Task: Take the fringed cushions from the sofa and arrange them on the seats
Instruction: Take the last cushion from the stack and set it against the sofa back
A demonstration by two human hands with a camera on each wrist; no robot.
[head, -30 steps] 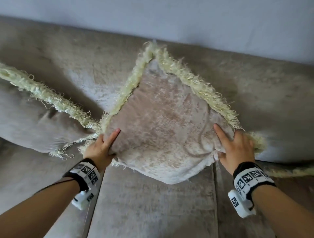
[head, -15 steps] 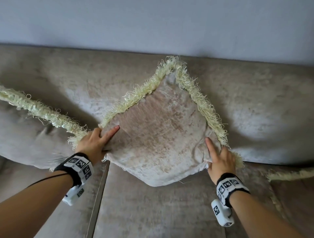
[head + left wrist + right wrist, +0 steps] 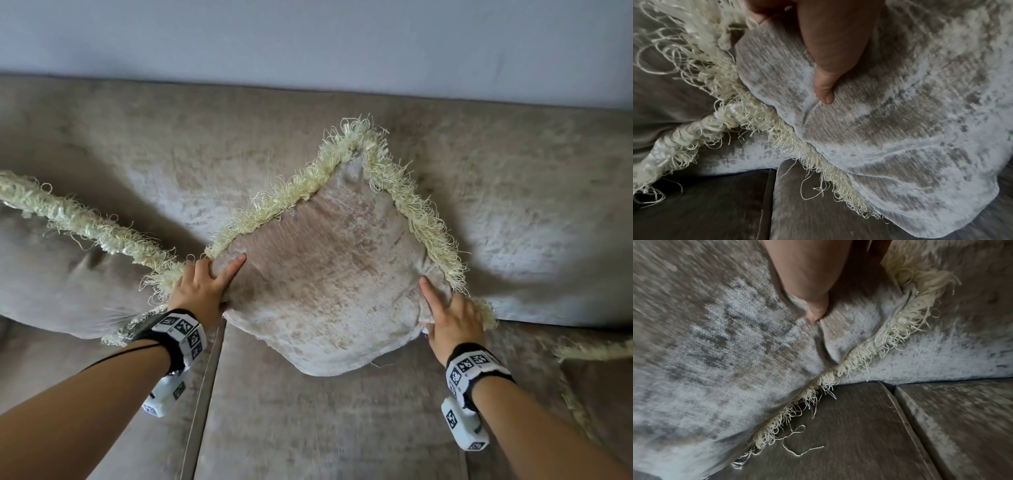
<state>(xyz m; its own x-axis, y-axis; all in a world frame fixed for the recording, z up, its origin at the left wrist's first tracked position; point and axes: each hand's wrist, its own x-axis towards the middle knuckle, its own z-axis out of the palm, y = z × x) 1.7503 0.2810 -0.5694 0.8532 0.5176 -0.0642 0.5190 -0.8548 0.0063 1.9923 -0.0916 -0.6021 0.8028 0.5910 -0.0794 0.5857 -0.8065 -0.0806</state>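
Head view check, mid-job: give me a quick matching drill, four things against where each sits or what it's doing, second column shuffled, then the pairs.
Things:
1. beige velvet cushion with cream fringe, stood on a corner
2. second fringed beige cushion
3. left hand
4. right hand

Places or states:
A. grips the stood cushion's right corner
B. lies at the far left of the sofa
C. leans on the grey-beige sofa backrest, held by both hands
D. grips the stood cushion's left corner

Pairs: 1-C, 2-B, 3-D, 4-A
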